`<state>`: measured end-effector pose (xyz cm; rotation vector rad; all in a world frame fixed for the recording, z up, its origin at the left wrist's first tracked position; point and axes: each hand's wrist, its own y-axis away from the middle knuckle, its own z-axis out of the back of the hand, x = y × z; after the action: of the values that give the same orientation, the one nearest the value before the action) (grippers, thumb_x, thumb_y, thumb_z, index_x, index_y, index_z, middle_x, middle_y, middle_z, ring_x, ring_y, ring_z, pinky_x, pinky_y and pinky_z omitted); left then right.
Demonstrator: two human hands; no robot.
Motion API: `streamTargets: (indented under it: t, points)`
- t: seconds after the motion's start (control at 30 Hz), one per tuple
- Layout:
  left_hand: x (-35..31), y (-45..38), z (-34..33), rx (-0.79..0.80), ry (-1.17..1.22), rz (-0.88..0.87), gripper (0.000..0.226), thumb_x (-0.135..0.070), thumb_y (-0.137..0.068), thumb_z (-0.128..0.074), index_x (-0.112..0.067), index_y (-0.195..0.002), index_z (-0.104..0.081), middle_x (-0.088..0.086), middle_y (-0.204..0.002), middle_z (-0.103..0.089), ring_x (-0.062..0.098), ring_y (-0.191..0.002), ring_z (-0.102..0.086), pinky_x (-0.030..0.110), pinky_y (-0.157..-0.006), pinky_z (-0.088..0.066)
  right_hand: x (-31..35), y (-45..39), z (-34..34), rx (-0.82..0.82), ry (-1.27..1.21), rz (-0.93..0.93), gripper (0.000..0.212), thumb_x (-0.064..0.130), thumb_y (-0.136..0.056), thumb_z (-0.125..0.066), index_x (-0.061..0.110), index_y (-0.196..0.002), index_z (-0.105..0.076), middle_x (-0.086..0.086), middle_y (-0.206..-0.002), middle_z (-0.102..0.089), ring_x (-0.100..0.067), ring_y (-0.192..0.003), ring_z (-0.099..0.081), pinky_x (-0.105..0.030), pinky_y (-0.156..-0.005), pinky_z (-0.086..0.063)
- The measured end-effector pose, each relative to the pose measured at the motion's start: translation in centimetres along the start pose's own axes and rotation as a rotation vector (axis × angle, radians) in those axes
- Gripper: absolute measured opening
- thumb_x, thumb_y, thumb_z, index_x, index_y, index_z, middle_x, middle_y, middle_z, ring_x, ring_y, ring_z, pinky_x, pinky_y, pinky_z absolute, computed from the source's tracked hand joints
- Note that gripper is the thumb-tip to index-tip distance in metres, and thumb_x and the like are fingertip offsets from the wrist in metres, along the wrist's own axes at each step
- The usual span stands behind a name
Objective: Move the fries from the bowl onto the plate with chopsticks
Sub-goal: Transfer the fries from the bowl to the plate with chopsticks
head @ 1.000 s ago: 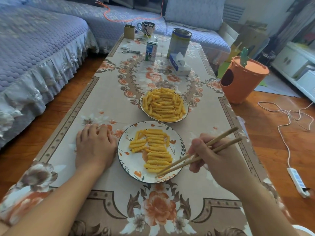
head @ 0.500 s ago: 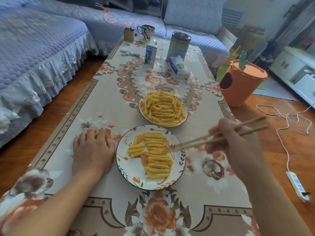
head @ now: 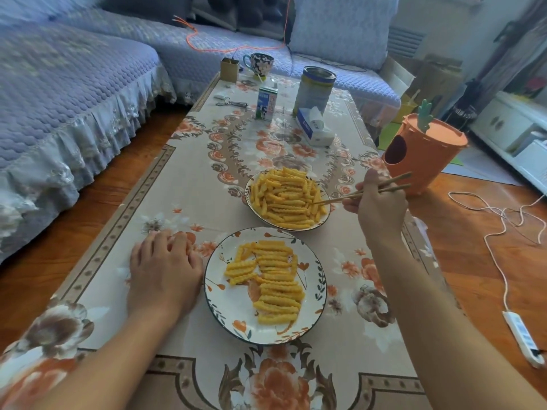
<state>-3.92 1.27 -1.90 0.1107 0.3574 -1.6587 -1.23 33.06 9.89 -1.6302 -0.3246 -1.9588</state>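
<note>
**Chopstick tips in bowl, left hand flat on table**

Right hand (head: 377,207) grips the chopsticks (head: 359,194), fingers curled round the shafts near mid-length. The 2 sticks run left and slightly down from the hand; the tips sit at the right side of the bowl (head: 326,216), in among the fries (head: 284,198). Can't tell whether a fry is pinched between the tips. The back ends stick out up-right past the hand.

Left hand (head: 164,269) lies palm down on the table (head: 189,184), fingers straight and together, holding nothing. It sits just left of the plate (head: 233,303), near the rim; contact unclear.

Fries are split: a heaped pile fills the bowl, and a smaller batch lies on the plate in rough rows, mostly on its centre and right half. The plate is nearer the person, the bowl just beyond it and slightly right; rims are close, and can't tell if they touch.

Far end of table: milk carton (head: 266,103), tall can (head: 315,90), tissue box (head: 315,128), mug (head: 259,63), small box (head: 229,69). Carrot-shaped bin (head: 423,156) is on the floor to the right, power strip (head: 522,337) with its cable near it. Sofa (head: 74,93) is left and behind.
</note>
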Motion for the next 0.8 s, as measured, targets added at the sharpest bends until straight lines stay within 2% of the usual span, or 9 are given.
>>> streamTargets:
  t: [0.13,0.23,0.3,0.37,0.43,0.5,0.67,0.73,0.8]
  points:
    - [0.0,0.0,0.0,0.001,-0.008,0.0,0.037,-0.032,-0.097,-0.049,-0.018,-0.13,-0.059,0.018,-0.14,-0.055,0.036,-0.135,-0.043,0.053,-0.117,-0.031,0.4,0.3,1.0,-0.049,-0.053,-0.015,0.042,0.038,-0.106,-0.051,0.007,-0.083,-0.067,-0.013,-0.072,-0.073,-0.024,-0.058,-0.074,-0.042,-0.067,-0.065]
    - [0.1,-0.1,-0.1,0.003,-0.008,0.001,0.037,-0.032,-0.098,-0.048,-0.018,-0.13,-0.06,0.018,-0.141,-0.054,0.036,-0.137,-0.042,0.053,-0.118,-0.029,2.1,1.2,2.9,-0.018,-0.122,-0.022,0.043,0.039,-0.106,-0.051,0.007,-0.082,-0.066,-0.01,-0.068,-0.072,-0.026,-0.059,-0.074,-0.043,-0.067,-0.065]
    - [0.0,-0.1,-0.1,0.003,-0.008,0.003,0.038,-0.033,-0.099,-0.047,-0.018,-0.132,-0.059,0.017,-0.143,-0.054,0.036,-0.138,-0.041,0.052,-0.119,-0.027,3.6,2.5,4.4,0.14,-0.173,-0.013,0.045,0.036,-0.107,-0.051,0.003,-0.081,-0.066,-0.01,-0.062,-0.071,-0.026,-0.055,-0.072,-0.039,-0.06,-0.064]
    - [0.0,0.0,-0.1,0.007,-0.011,0.002,0.04,-0.033,-0.099,-0.046,-0.018,-0.133,-0.059,0.017,-0.144,-0.053,0.036,-0.139,-0.04,0.052,-0.119,-0.027,5.1,4.3,5.9,0.393,-0.183,0.012,0.045,0.032,-0.106,-0.049,-0.001,-0.08,-0.066,-0.015,-0.058,-0.068,-0.03,-0.051,-0.069,-0.037,-0.054,-0.062]
    - [0.0,0.0,-0.1,0.011,-0.007,0.001,0.041,-0.034,-0.099,-0.045,-0.017,-0.134,-0.059,0.018,-0.144,-0.052,0.036,-0.14,-0.039,0.053,-0.12,-0.027,5.9,6.6,6.9,0.614,-0.082,0.024,0.044,0.026,-0.106,-0.048,-0.003,-0.078,-0.066,-0.021,-0.058,-0.066,-0.036,-0.05,-0.067,-0.039,-0.052,-0.06]
    - [0.0,0.0,-0.1,0.016,-0.006,0.002,0.041,-0.034,-0.1,-0.045,-0.017,-0.135,-0.059,0.018,-0.145,-0.052,0.037,-0.14,-0.039,0.053,-0.12,-0.026,5.8,8.8,7.3,0.732,0.067,0.043,0.041,0.022,-0.105,-0.049,-0.003,-0.077,-0.067,-0.023,-0.057,-0.066,-0.036,-0.05,-0.067,-0.037,-0.051,-0.06]
    - [0.0,0.1,0.0,0.015,-0.002,0.006,0.04,-0.034,-0.1,-0.045,-0.017,-0.134,-0.059,0.018,-0.146,-0.052,0.037,-0.141,-0.039,0.053,-0.12,-0.026,4.9,11.7,8.0,0.786,0.202,0.097,0.029,0.017,-0.099,-0.058,0.0,-0.078,-0.068,-0.02,-0.058,-0.066,-0.019,-0.045,-0.065,-0.013,-0.042,-0.043]
    - [0.0,0.1,0.0,0.012,-0.001,0.005,0.04,-0.033,-0.1,-0.046,-0.016,-0.133,-0.059,0.018,-0.145,-0.052,0.037,-0.14,-0.039,0.054,-0.12,-0.026,4.8,11.6,8.6,0.779,0.243,0.157,0.024,0.016,-0.098,-0.062,0.005,-0.078,-0.07,-0.015,-0.056,-0.068,-0.017,-0.045,-0.064,-0.013,-0.044,-0.044]
    - [0.0,0.1,0.0,0.011,0.0,0.005,0.04,-0.033,-0.099,-0.047,-0.015,-0.132,-0.06,0.019,-0.144,-0.053,0.038,-0.139,-0.04,0.054,-0.12,-0.027,4.8,11.2,8.9,0.751,0.218,0.195,0.024,0.019,-0.096,-0.063,0.01,-0.075,-0.071,-0.013,-0.054,-0.067,-0.022,-0.047,-0.067,-0.02,-0.048,-0.05]
